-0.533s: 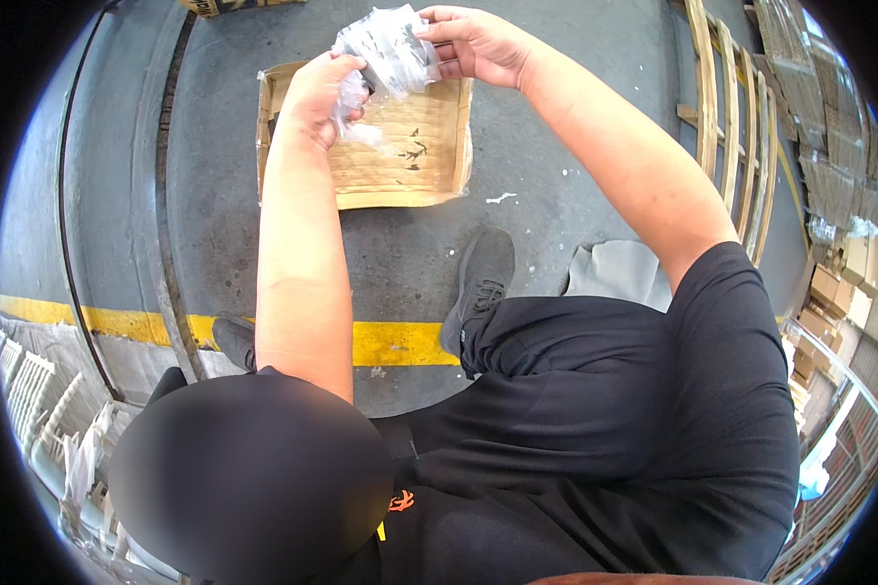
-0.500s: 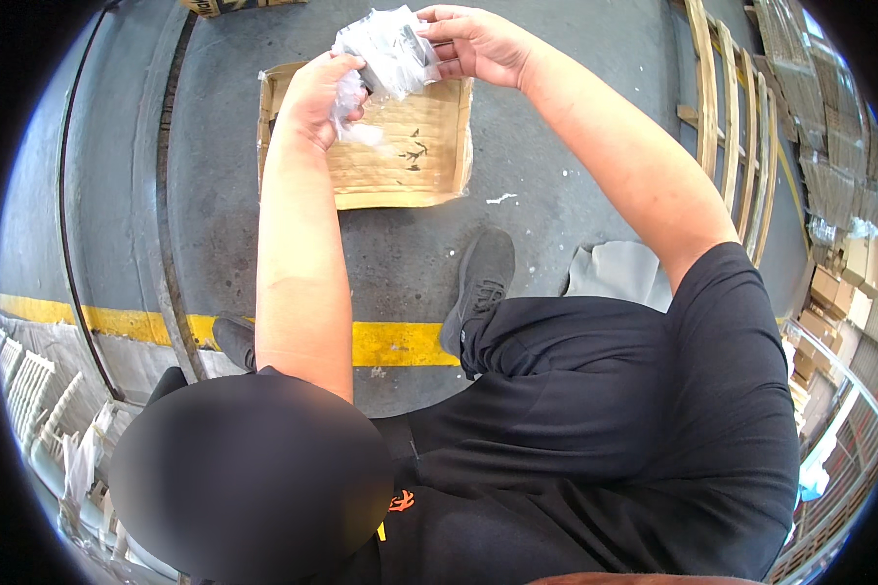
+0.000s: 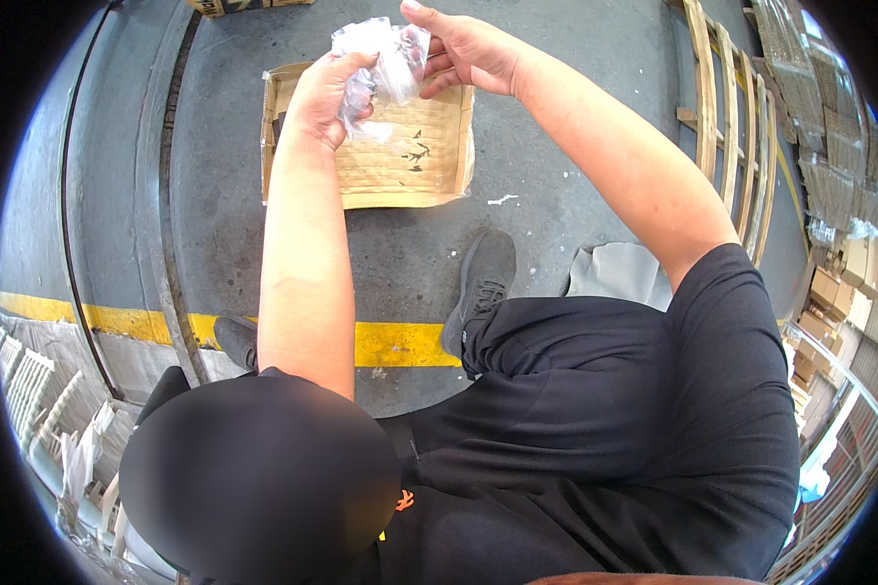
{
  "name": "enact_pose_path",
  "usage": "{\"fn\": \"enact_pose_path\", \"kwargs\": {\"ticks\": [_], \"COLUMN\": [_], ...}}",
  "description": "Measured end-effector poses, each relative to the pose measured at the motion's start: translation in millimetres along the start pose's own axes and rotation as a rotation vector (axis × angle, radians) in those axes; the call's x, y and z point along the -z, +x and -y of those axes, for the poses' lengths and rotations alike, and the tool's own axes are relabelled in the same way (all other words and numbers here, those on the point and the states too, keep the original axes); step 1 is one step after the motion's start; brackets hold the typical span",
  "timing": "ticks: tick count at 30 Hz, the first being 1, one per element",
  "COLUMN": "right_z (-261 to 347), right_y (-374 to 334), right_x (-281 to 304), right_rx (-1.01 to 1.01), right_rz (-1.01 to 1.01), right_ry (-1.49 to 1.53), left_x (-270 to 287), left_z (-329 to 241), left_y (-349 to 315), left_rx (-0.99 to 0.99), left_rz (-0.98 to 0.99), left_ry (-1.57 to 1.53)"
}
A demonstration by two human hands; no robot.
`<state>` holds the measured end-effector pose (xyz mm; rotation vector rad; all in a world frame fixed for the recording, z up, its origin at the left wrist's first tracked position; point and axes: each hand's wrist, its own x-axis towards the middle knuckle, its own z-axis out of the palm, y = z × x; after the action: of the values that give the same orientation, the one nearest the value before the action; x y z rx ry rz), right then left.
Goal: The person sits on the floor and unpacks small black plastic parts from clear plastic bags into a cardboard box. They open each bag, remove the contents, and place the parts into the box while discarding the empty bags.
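Observation:
A bundle wrapped in clear plastic point(image 3: 395, 63) is held up at the top of the view; what lies inside it cannot be made out. My left hand point(image 3: 324, 97) is closed on its left side, thumb on top, with loose crumpled plastic hanging under the fingers. At the bundle's right edge, my right hand point(image 3: 473, 57) has its fingers spread and its thumb lifted away, the fingers close against the plastic. Below both hands a shallow brown cardboard tray point(image 3: 410, 185) lies on the floor, with dark marks on its bottom.
A wooden pallet point(image 3: 704, 88) stands at the right, before stacked flattened cardboard point(image 3: 800, 107). Grey sheet material point(image 3: 619, 271) lies beside my right leg. A yellow floor line point(image 3: 410, 343) runs under my feet. White racks point(image 3: 34, 385) are at the left, a box point(image 3: 249, 5) at the top.
My right thumb has come off the bundle and my right fingers have opened. The bundle has turned slightly in my left hand, which has shifted a little toward the right.

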<state>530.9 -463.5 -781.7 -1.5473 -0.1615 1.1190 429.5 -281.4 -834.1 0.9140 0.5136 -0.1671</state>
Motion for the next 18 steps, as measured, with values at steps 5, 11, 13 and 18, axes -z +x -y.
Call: {"fn": "enact_pose_path", "kwargs": {"ticks": [5,11,13,18], "right_z": [-3,-12,-3,32], "right_y": [11,35,35,20], "right_x": [-14,23,4,16], "right_rx": [0.117,0.176,0.096,0.290], "right_rz": [-0.080,-0.029,0.014,-0.007], "right_ry": [-0.339,-0.227,-0.117,-0.639], "left_x": [-7,-12,10,9], "left_z": [4,-1,-3,-7], "left_y": [-5,2,-4,-3], "left_rx": [-0.067,-0.065,-0.033,-0.054], "left_rz": [-0.040,0.048,-0.009,-0.099], "left_ry": [0.077,0.066,0.107,0.260]}}
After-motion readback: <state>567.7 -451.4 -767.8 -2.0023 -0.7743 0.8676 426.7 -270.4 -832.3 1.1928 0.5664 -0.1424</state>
